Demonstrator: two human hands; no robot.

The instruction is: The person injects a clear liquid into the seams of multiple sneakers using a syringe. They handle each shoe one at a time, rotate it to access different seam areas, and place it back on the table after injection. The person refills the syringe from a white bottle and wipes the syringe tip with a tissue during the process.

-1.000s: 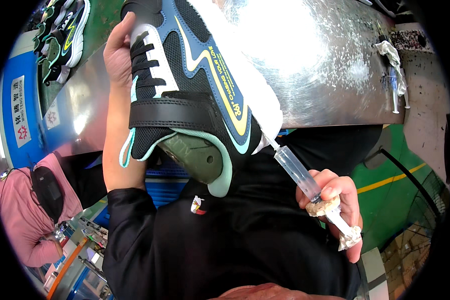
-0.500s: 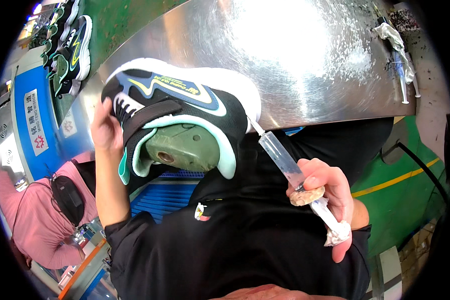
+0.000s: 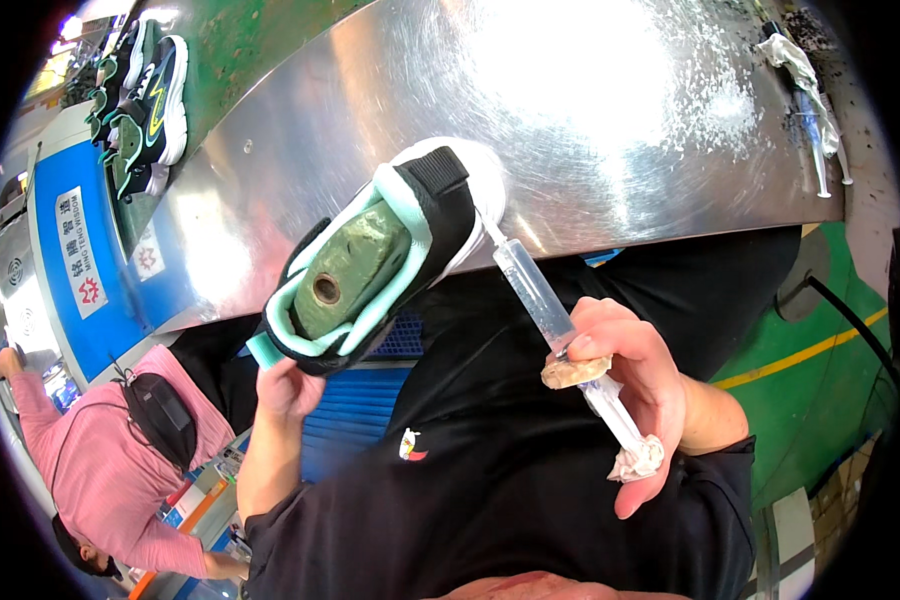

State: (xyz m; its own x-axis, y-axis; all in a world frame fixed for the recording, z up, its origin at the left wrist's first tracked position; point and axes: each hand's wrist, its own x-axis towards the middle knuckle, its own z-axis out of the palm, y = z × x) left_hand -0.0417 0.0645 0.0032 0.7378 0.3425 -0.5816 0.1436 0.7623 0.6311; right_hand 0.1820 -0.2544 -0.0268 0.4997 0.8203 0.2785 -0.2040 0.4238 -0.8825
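Observation:
A black sneaker (image 3: 448, 222) with mint-green lining and a white sole is tilted with its opening facing up, close to the table edge. Inside it sits a dark green shoe last (image 3: 355, 268) with a round hole. My left hand (image 3: 288, 388) grips the sneaker by the end with the mint tab, its fingertips partly hidden under it. In my right hand (image 3: 638, 365) is a clear syringe (image 3: 532, 292), held around its flange and plunger, both wrapped in whitish material. The syringe's nozzle meets the sneaker where the black upper joins the white sole.
A shiny metal table (image 3: 300, 130) spans the far side. More sneakers (image 3: 160, 115) stand at far left. Other syringes (image 3: 810, 125) lie at the far right by a crumpled white wrapping. A person in a pink top (image 3: 135, 460) is at left, near a blue machine panel (image 3: 95, 250).
The sneaker has turned from its side view to opening-up. My left hand has shifted right and toward me. My right hand and the syringe have moved slightly left and away from me.

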